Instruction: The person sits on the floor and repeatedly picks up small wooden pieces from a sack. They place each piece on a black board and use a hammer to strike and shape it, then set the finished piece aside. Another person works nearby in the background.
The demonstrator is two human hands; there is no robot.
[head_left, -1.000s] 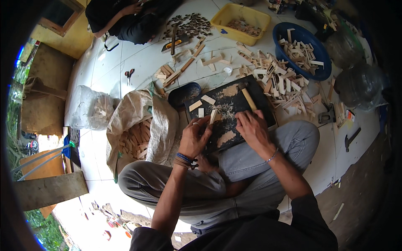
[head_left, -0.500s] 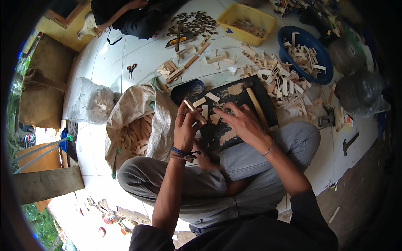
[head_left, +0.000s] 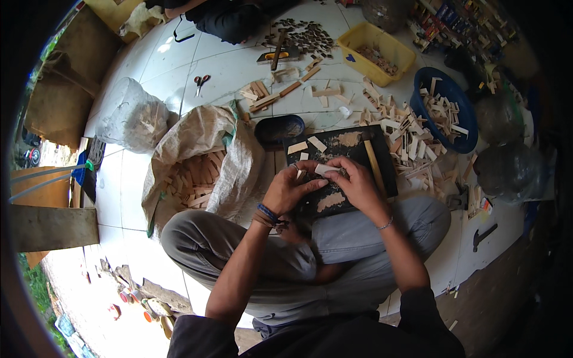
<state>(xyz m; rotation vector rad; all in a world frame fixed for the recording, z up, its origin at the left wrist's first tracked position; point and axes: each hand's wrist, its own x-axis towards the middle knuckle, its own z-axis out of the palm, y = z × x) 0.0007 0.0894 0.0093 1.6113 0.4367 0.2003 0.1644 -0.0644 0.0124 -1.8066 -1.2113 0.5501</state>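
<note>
While the right hand (head_left: 357, 184) pinches a pale wood block (head_left: 326, 169) over the black board (head_left: 387, 161): left hand (head_left: 283, 191) alongside, its grip cannot be told; risk, block dropping, from a loose fingertip hold.

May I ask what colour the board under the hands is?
The board is black with tan patches; head view.

perhaps two held blocks (head_left: 326, 169), one woven sack (head_left: 243, 146), one yellow tub (head_left: 360, 64)
</note>
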